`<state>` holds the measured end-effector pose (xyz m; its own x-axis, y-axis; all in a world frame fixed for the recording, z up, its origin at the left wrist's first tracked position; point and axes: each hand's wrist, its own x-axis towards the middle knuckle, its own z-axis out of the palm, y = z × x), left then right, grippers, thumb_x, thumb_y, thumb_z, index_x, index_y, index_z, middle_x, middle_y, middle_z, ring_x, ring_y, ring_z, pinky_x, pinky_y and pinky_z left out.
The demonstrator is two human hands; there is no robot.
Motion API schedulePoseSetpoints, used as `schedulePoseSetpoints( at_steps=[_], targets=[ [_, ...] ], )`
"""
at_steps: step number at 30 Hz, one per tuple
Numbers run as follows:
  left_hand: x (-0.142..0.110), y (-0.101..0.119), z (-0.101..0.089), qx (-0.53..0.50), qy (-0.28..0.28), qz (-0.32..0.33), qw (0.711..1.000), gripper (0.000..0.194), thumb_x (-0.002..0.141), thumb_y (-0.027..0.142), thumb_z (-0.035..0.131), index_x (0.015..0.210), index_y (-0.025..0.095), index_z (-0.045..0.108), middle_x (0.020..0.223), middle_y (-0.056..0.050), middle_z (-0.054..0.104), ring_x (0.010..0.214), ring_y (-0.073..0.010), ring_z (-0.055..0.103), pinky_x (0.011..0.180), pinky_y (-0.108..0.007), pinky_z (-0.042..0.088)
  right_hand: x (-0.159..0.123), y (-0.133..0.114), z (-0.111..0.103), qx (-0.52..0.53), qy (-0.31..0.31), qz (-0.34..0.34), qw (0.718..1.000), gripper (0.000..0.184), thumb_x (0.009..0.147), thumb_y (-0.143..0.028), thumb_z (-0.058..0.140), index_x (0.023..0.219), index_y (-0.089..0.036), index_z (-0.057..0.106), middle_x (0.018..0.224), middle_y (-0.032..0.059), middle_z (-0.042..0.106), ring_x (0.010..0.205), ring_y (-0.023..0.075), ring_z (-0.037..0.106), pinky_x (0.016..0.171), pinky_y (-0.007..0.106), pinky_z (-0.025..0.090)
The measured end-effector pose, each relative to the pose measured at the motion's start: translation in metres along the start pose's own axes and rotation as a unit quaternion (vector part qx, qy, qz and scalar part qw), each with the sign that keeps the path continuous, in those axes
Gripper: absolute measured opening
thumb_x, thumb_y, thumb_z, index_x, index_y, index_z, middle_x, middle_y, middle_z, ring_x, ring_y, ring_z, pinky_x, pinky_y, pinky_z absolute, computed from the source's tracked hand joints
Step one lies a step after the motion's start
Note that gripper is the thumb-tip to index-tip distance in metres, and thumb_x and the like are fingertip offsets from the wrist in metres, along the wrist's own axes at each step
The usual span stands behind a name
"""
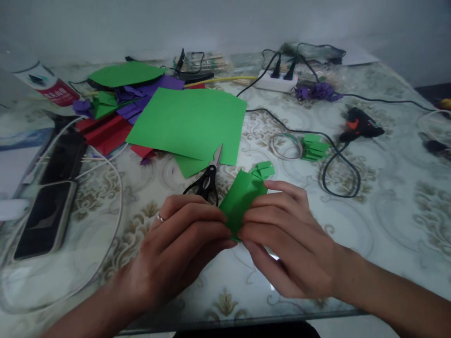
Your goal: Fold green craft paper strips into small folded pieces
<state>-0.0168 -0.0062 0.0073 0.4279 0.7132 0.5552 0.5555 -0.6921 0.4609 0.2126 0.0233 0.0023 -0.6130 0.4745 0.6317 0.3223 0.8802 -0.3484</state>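
Observation:
Both hands pinch a narrow strip of green paper [237, 199] above the front of the table. My left hand [181, 239] wears a ring and grips the strip's lower left edge. Fingers of my right hand [287, 230] close on its right side and lower end, and the thumbs are partly hidden beneath. Just beyond the left fingers lie black-handled scissors [207, 180], blades pointing away. A small folded green paper piece [263, 169] rests behind the strip. Farther back is a large green sheet [193, 122].
A black glue gun [362, 124] lies at the right, its cord looping forward. A tape roll [286, 145] sits beside a folded green piece [314, 147]. At the back is a white power strip [276, 82]. Phones [45, 218], a white cable and red paper [104, 131] occupy the left.

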Motion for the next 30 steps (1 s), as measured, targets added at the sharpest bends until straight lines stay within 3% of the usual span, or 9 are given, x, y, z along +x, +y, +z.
schedulePoseSetpoints(
  at_steps=[8, 21, 30],
  targets=[
    [0.0008, -0.0016, 0.0009, 0.002, -0.02, -0.01, 1.0, 0.008, 0.092, 0.014, 0.075, 0.094, 0.019, 0.069, 0.096, -0.004, 0.074, 0.096, -0.02, 0.067, 0.086, -0.035, 0.056, 0.0049, -0.0019, -0.0011, 0.044, -0.007, 0.043, 0.998, 0.007, 0.088, -0.019, 0.069, 0.094, -0.016, 0.068, 0.089, 0.0057, 0.073, 0.088, 0.0215, 0.068, 0.106, 0.05, 0.047],
    [-0.0027, -0.0023, 0.0035, 0.013, -0.036, -0.024, 0.999, 0.01, 0.095, 0.015, 0.072, 0.098, 0.024, 0.068, 0.098, -0.003, 0.073, 0.096, -0.0209, 0.067, 0.085, -0.037, 0.058, 0.0051, -0.0039, -0.0025, 0.01, -0.015, 0.039, 0.999, 0.007, 0.088, -0.011, 0.066, 0.09, -0.014, 0.071, 0.096, 0.0071, 0.076, 0.106, 0.0241, 0.068, 0.119, 0.053, 0.033],
    [-0.0053, -0.0054, 0.0042, 0.005, -0.039, 0.0, 0.999, 0.014, 0.091, 0.008, 0.074, 0.1, 0.017, 0.069, 0.103, -0.005, 0.071, 0.103, -0.0197, 0.063, 0.092, -0.033, 0.054, 0.0029, -0.0021, -0.0007, -0.004, -0.007, 0.028, 1.0, 0.006, 0.088, -0.011, 0.068, 0.091, -0.014, 0.071, 0.1, 0.0077, 0.078, 0.116, 0.0254, 0.068, 0.121, 0.055, 0.033]
  ],
)
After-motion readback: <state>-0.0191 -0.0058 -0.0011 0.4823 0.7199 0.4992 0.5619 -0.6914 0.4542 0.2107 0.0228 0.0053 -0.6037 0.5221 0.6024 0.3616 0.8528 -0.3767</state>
